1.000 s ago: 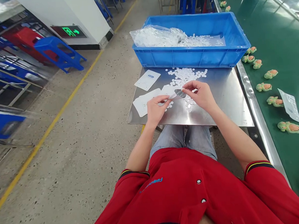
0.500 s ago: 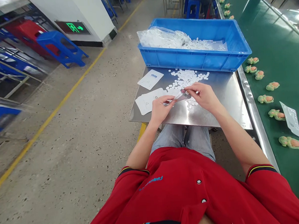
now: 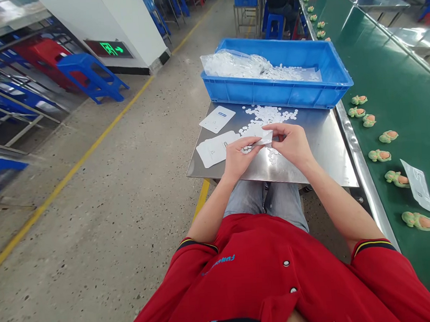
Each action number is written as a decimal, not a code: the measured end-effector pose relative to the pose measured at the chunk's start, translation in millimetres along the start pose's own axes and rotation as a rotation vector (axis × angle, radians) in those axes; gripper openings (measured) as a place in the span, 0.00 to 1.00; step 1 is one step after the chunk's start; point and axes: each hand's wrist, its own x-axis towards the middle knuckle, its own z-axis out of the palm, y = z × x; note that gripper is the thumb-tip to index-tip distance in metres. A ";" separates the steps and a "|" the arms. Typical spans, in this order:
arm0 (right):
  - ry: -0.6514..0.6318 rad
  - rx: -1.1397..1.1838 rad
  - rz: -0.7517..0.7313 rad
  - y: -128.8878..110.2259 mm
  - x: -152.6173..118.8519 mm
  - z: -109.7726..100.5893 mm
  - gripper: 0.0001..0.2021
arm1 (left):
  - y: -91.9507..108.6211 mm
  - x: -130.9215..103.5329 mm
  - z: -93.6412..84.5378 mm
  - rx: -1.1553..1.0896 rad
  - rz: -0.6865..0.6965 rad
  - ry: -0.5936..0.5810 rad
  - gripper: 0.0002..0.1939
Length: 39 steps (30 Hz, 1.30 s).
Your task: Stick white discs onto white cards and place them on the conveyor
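Between my hands, over the metal table [image 3: 318,148], is a small whitish packet [image 3: 266,138]. My left hand [image 3: 239,156] pinches its left end between thumb and fingers. At its right end, my right hand [image 3: 292,142] has thumb and fingertips closed on the edge. Small white discs [image 3: 266,114] lie scattered just beyond and partly under my hands. Left of them rest a fanned stack of white cards [image 3: 212,150] and a single white card [image 3: 217,119] with a blue mark.
A blue bin [image 3: 276,93] holding a clear bag [image 3: 231,64] of white discs stands at the table's back. On the right runs a green conveyor [image 3: 376,66] with small green figures [image 3: 388,136] and a silvery packet [image 3: 417,184]. A blue stool [image 3: 91,74] stands left.
The packet between my hands has turned from a see-through, twisted look to a flatter white face. My left hand has shifted slightly right. The whole view has tilted a little.
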 end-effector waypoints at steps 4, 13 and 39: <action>-0.045 0.148 0.024 -0.4 -1.6 -3.6 0.18 | 9.1 3.0 1.0 -0.010 -0.028 0.007 0.07; 0.243 0.240 0.038 -2.3 -6.0 -7.9 0.14 | 2.3 7.3 -1.6 -0.081 -0.107 0.041 0.16; 0.422 0.132 0.297 138.2 -4.9 -183.3 0.14 | -40.5 18.2 -75.1 0.595 -0.239 -0.227 0.20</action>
